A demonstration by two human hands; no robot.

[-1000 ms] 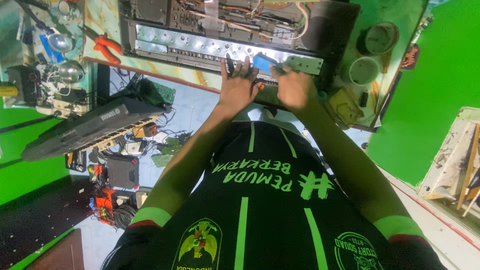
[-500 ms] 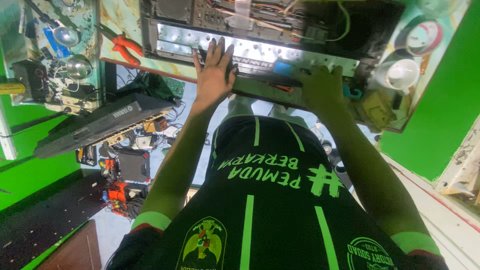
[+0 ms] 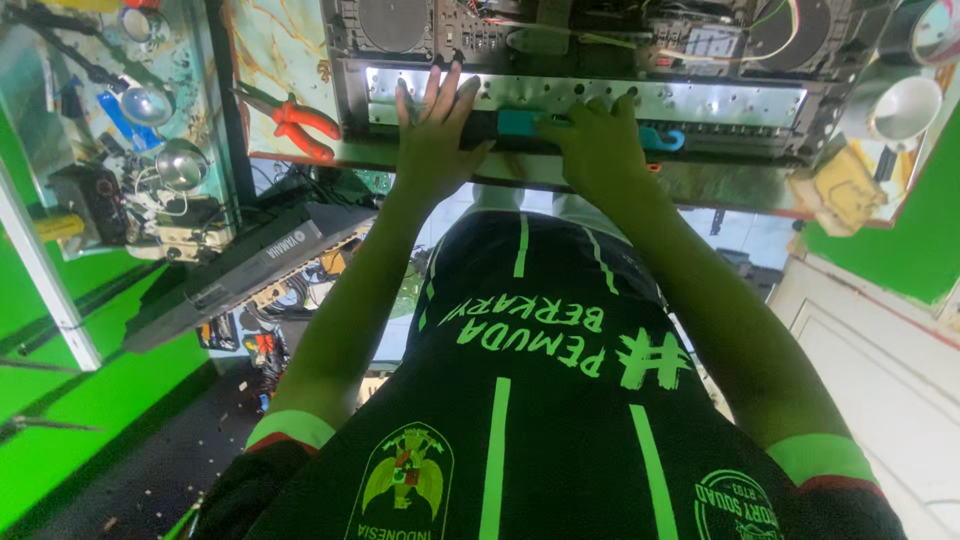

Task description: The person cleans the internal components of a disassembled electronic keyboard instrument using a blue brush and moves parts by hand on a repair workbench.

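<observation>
An opened electronic device with a long metal front panel (image 3: 720,100) lies on the workbench before me. My left hand (image 3: 432,135) rests flat on the panel's left part, fingers spread, holding nothing. To its right, my right hand (image 3: 600,145) is curled over a blue-handled tool (image 3: 520,122) that lies along the device's front edge. The tool's blue ends stick out on both sides of the hand. Circuit boards and wires (image 3: 700,35) show inside the device behind the panel.
Red-handled pliers (image 3: 300,125) lie on the bench left of the device. A white cup (image 3: 900,105), a tape roll (image 3: 940,30) and a yellow rag (image 3: 835,185) sit at the right. A black keyboard (image 3: 240,270) leans below the bench at left, beside a cluttered shelf (image 3: 150,170).
The view has closed in on the bench. My left hand has spread flat on the panel. My right hand has moved left, toward the middle of the device, and now covers the blue tool.
</observation>
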